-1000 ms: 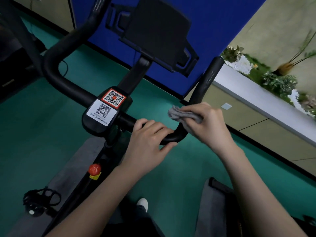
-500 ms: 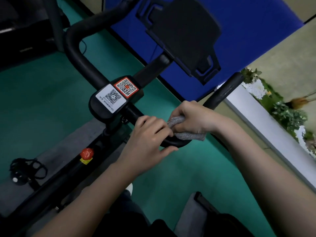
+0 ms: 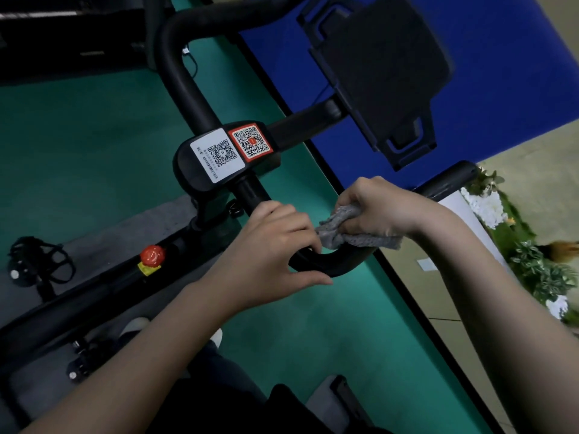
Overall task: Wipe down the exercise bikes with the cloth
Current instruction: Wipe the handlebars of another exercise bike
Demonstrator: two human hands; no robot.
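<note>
Grey cloth [image 3: 351,233] sits bunched on the handlebar [image 3: 332,266] bend, clamped by the right hand [image 3: 388,211], which has moved down from the bar end since one second ago. Left hand [image 3: 266,258] curls its fingers [image 3: 291,223] over the bar beside it. Right fingertips are hidden. Cloth long axis follows the bar, left to right.

The matte black curved handlebar [image 3: 175,73] is showing no pattern, while the crumpled grey textured cloth [image 3: 360,239] is looking speckled against it. On the black plastic console block [image 3: 194,173], 2 stickers are standing out. The white square QR-code sticker [image 3: 217,155] is carrying a black pixel pattern, and the orange-red-bordered QR-code sticker [image 3: 252,141] is carrying the same pattern round an orange centre. The round red knob [image 3: 152,254] is sitting above a yellow tag [image 3: 149,269]. The plain floor [image 3: 78,136] is looking teal-green, and the flat wall panel [image 3: 501,57] is looking deep blue.
</note>
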